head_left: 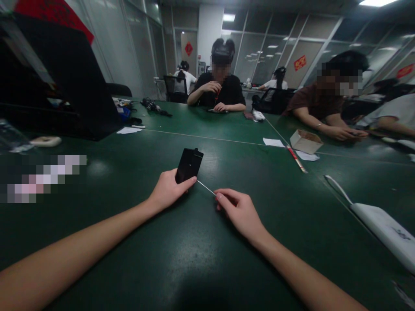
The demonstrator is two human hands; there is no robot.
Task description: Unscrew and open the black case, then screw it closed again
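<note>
On the green table (pixel 227 268), left hand (pixel 167 190) grips a black phone (pixel 189 165); right hand (pixel 238 209) pinches a thin pin (pixel 206 188).

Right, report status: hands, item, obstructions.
Left hand gripping black phone. Right hand pinching thin metal pin, tip at phone's lower edge. Nothing between them on green table.

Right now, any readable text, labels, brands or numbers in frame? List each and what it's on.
Nothing is legible.
Red diamond-shaped paper signs on the glass partitions: each bears a character, too blurred to read.
Flat white pouch at the table's right edge: dark marking, too small to read.
Small black rectangular device in the left hand: no visible text.
Thin metal pin in the right hand: none.
</note>
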